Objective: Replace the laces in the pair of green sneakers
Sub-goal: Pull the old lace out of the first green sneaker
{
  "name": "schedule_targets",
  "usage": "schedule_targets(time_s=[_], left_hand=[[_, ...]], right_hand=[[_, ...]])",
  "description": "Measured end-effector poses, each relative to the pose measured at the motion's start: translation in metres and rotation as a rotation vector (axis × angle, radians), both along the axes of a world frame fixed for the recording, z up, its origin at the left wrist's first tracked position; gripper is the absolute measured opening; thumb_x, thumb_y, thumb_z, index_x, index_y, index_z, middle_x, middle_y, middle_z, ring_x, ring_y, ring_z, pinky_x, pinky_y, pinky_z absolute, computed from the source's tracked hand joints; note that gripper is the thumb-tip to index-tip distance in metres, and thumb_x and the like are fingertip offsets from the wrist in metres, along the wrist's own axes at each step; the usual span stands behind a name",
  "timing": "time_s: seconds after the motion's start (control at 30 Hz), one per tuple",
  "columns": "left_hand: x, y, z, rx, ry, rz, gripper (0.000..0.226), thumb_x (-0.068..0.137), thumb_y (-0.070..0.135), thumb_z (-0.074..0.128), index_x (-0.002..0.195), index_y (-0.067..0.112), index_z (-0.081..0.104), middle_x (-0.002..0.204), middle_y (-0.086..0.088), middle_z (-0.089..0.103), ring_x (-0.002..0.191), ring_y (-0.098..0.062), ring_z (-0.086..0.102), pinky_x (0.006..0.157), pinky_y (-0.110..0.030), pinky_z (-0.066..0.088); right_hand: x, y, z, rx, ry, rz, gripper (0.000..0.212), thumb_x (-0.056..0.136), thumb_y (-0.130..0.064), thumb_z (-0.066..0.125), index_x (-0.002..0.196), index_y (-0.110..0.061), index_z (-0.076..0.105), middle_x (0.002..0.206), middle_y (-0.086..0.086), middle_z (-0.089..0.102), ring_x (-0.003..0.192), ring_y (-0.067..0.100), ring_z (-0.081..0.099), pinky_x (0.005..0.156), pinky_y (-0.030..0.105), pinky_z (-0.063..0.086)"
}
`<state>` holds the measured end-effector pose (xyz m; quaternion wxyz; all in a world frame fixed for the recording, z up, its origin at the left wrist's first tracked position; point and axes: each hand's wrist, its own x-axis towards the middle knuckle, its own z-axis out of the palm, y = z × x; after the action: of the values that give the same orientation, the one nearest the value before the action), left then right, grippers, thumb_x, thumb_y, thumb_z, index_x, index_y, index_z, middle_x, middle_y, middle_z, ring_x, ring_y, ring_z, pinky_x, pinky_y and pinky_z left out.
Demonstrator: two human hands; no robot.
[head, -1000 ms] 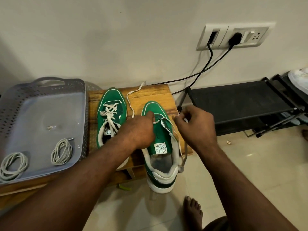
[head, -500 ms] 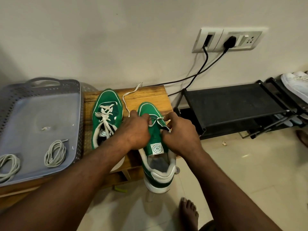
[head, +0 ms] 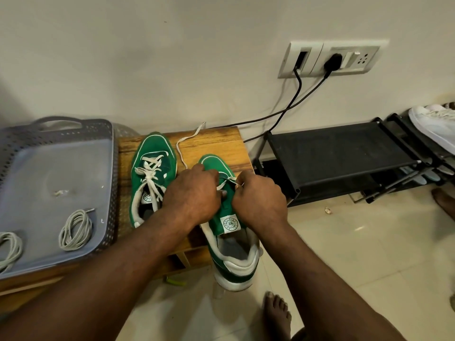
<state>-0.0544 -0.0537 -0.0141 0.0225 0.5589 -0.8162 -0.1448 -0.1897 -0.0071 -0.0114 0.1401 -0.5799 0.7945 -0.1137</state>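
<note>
My forearms enter from the bottom; my left hand (head: pixel 194 193) and right hand (head: pixel 258 203) sit close mid-frame, knuckles up, fingers pinching the lace (head: pixel 227 182).

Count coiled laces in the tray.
2. The right coil lies near the front right corner of the tray; the left coil lies at its front left, cut off by the frame edge. More may sit out of frame.

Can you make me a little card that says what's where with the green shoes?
near sneaker: green sneaker with white sole, heel overhanging the wooden bench
hands: left hand and right hand pinch its white lace
other sneaker: matching green sneaker, laced, untied
tray: grey perforated plastic tray, two coiled grey laces inside
</note>
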Motion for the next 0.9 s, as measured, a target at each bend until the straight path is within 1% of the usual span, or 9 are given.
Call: schedule_targets(time_s=[0.13,0.27,0.37,0.43,0.5,0.63,0.8,0.83,0.9], left_hand=[[-0.002,-0.002,0.002,0.02,0.148,-0.018,0.024,0.102,0.039,0.061,0.12,0.03,0.073,0.12,0.002,0.058,0.114,-0.022,0.051,0.094,-0.039,0.046],[-0.002,-0.008,0.014,0.348,0.596,0.295,0.025,0.097,0.033,0.07,0.078,0.019,0.078,0.085,-0.004,0.074,0.089,-0.028,0.069,0.077,-0.037,0.051],[0.002,-0.01,0.013,0.366,0.443,0.263,0.035,0.094,0.048,0.071,0.076,0.02,0.079,0.078,-0.003,0.076,0.077,-0.022,0.072,0.071,-0.036,0.056],[0.002,-0.007,0.01,0.305,0.278,0.195,0.029,0.095,0.042,0.071,0.075,0.023,0.079,0.074,0.004,0.073,0.076,-0.015,0.069,0.065,-0.029,0.052],[0.003,-0.008,0.012,0.313,0.365,0.179,0.026,0.097,0.029,0.07,0.073,0.022,0.078,0.074,0.007,0.071,0.078,-0.013,0.068,0.065,-0.028,0.049],[0.01,-0.011,0.03,0.41,0.714,0.201,0.032,0.094,0.021,0.067,0.064,0.013,0.074,0.073,-0.012,0.072,0.068,-0.022,0.065,0.078,-0.044,0.056],[0.014,-0.016,0.018,0.329,0.323,0.146,0.03,0.096,0.041,0.071,0.072,0.024,0.079,0.083,0.001,0.077,0.076,-0.018,0.069,0.072,-0.035,0.056],[0.014,-0.015,0.019,0.293,0.322,0.107,0.029,0.097,0.036,0.07,0.07,0.027,0.077,0.084,0.004,0.077,0.075,-0.014,0.068,0.07,-0.032,0.054],[0.014,-0.014,0.026,0.321,0.571,0.055,0.03,0.1,0.03,0.069,0.071,0.024,0.076,0.074,0.005,0.073,0.066,-0.012,0.064,0.067,-0.03,0.051]], right_hand=[[0.002,0.001,-0.002,-0.011,-0.011,-0.021,0.019,0.099,-0.032,0.056,0.113,-0.024,0.066,0.1,0.001,0.069,0.088,0.023,0.064,0.071,0.034,0.049],[0.0,0.001,-0.001,-0.011,-0.041,-0.076,0.022,0.099,-0.041,0.057,0.107,-0.025,0.071,0.094,0.002,0.071,0.087,0.027,0.068,0.078,0.044,0.06],[0.007,0.002,0.0,-0.004,-0.039,-0.021,0.022,0.099,-0.039,0.057,0.108,-0.026,0.072,0.095,0.003,0.072,0.089,0.027,0.069,0.079,0.045,0.061],[0.011,0.003,0.0,-0.006,-0.024,0.012,0.022,0.099,-0.037,0.057,0.11,-0.026,0.073,0.098,0.004,0.073,0.091,0.028,0.07,0.08,0.045,0.061],[0.01,0.002,-0.001,-0.008,-0.019,0.004,0.022,0.099,-0.037,0.057,0.108,-0.024,0.072,0.097,0.004,0.072,0.091,0.029,0.069,0.08,0.046,0.061],[0.001,0.0,-0.002,-0.023,-0.03,-0.055,0.023,0.1,-0.043,0.058,0.106,-0.025,0.071,0.092,0.001,0.071,0.084,0.026,0.068,0.076,0.046,0.061],[0.01,0.002,-0.003,-0.023,-0.015,-0.011,0.025,0.1,-0.045,0.058,0.104,-0.024,0.072,0.093,0.002,0.071,0.087,0.028,0.068,0.075,0.043,0.06],[0.012,0.002,-0.004,-0.021,-0.008,-0.015,0.024,0.1,-0.043,0.058,0.103,-0.024,0.072,0.094,0.003,0.071,0.088,0.029,0.068,0.076,0.043,0.06],[0.01,0.0,-0.004,-0.021,-0.01,-0.045,0.022,0.099,-0.04,0.058,0.101,-0.022,0.07,0.094,0.005,0.071,0.088,0.031,0.068,0.076,0.045,0.059]])
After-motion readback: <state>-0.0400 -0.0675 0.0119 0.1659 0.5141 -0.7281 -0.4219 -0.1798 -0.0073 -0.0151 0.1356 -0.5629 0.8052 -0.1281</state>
